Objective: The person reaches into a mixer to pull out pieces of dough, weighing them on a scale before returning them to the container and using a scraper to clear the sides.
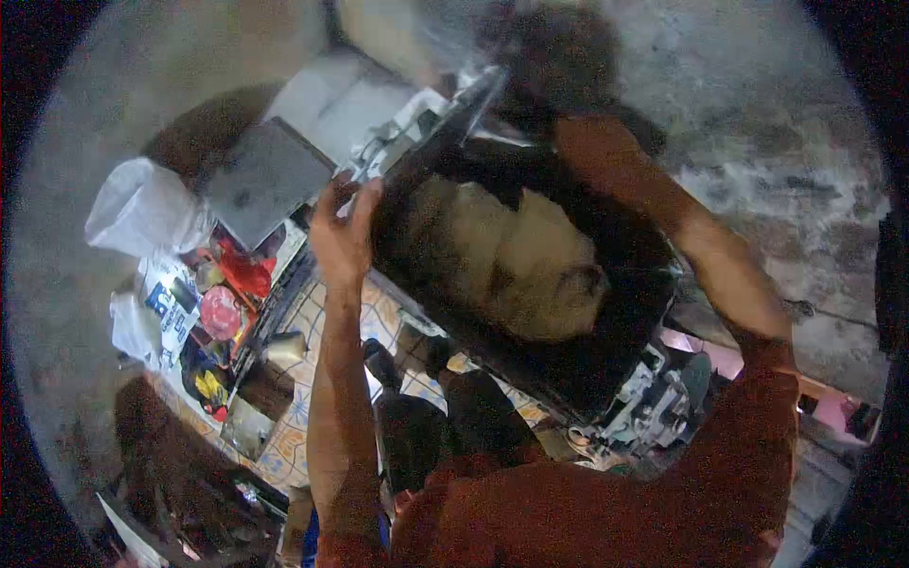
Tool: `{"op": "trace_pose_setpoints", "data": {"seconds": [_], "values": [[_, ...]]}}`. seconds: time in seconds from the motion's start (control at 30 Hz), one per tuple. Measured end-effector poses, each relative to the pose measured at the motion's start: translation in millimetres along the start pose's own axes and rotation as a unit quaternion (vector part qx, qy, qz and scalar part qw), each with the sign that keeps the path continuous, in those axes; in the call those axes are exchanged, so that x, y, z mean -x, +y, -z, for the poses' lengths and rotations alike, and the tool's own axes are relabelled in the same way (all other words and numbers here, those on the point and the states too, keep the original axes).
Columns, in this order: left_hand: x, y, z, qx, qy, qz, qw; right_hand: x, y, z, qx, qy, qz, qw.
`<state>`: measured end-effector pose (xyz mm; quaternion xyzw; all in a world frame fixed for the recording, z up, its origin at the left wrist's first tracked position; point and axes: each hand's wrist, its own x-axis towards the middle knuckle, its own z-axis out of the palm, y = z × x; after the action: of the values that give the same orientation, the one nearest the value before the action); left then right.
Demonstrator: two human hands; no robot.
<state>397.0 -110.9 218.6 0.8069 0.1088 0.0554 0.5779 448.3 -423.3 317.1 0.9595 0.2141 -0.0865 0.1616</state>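
Observation:
A large black open tray or case (653, 284) lies tilted in front of me, with an irregular beige sheet-like piece (511, 260) inside it. My left hand (343, 232) is at the tray's left corner, thumb and fingers bent over the rim beside some white fittings (402, 133). At the far right edge is my right hand (597, 151); its fingers blur into the dark shadow there, so their grip is hidden. A tangle of grey and white parts (653, 407) sits by the tray's near right corner.
To the left stand a grey flat panel (260, 180), a white plastic bag (147, 208), a round pink-red lid (221, 312) and red plastic (248, 270). Patterned floor tiles (294, 364) show below, near my legs (412, 435). A rough grey wall or floor surface (767, 114) lies right.

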Motion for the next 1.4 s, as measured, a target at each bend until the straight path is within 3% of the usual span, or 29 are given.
{"op": "trace_pose_setpoints", "data": {"seconds": [0.07,0.23,0.33,0.43,0.53,0.63,0.77,0.9,0.97,1.03,1.1,1.13,1.2,1.27,1.33,1.4], "values": [[0.9,-0.4,-2.0,-0.014,0.023,-0.058,0.998,27.5,15.5,19.6,-0.025,0.059,0.039,0.997],[4.2,5.6,-3.0,0.08,-0.016,-0.012,0.997,32.5,34.4,0.5,0.034,-0.074,0.008,0.997],[1.5,2.0,-7.8,0.111,-0.002,-0.011,0.994,37.1,39.3,-7.6,0.068,-0.04,0.039,0.996],[-7.1,-21.2,-5.6,0.105,-0.015,-0.034,0.994,25.1,21.9,4.3,-0.002,-0.039,-0.077,0.996],[1.5,2.6,-5.0,0.104,-0.025,0.005,0.994,9.3,0.7,-3.5,-0.003,0.061,-0.149,0.987],[-11.9,-22.6,-2.0,0.037,-0.012,-0.018,0.999,-39.5,-17.2,-42.6,0.025,-0.027,-0.189,0.981],[-2.8,-6.2,1.7,-0.005,-0.054,0.012,0.998,-74.6,-41.1,-123.2,0.017,-0.142,-0.162,0.976],[-8.7,-4.4,5.6,-0.016,-0.085,-0.01,0.996,-12.7,-12.7,-63.1,0.009,-0.27,-0.189,0.944],[-4.1,-5.4,4.3,0.008,-0.092,0.018,0.996,28.1,0.3,-34.7,0.01,-0.284,-0.246,0.927],[-4.2,-3.9,4.6,0.039,-0.091,0.014,0.995,63.0,1.9,-12.9,0.008,-0.249,-0.274,0.929],[-3.0,-10.0,5.2,0.009,-0.104,0.006,0.995,77.9,-16.9,-11.6,-0.024,-0.097,-0.28,0.955],[-4.3,-12.7,4.0,0.009,-0.109,0.004,0.994,67.9,-39.7,-22.6,-0.049,0.03,-0.286,0.957],[-9.0,-8.6,6.5,-0.019,-0.121,-0.009,0.992,68.4,-41.6,-40.2,-0.058,0.093,-0.291,0.951],[-10.7,-11.0,5.5,-0.013,-0.104,-0.01,0.994,93.9,-9.9,-69.8,-0.043,-0.056,-0.304,0.95],[-7.9,-7.1,6.3,-0.035,-0.117,-0.008,0.993,148.6,7.5,-93.8,-0.035,-0.225,-0.328,0.917],[-7.7,-8.0,7.2,-0.038,-0.116,-0.022,0.992,186.0,-11.0,-67.8,-0.057,-0.315,-0.368,0.873]]}}
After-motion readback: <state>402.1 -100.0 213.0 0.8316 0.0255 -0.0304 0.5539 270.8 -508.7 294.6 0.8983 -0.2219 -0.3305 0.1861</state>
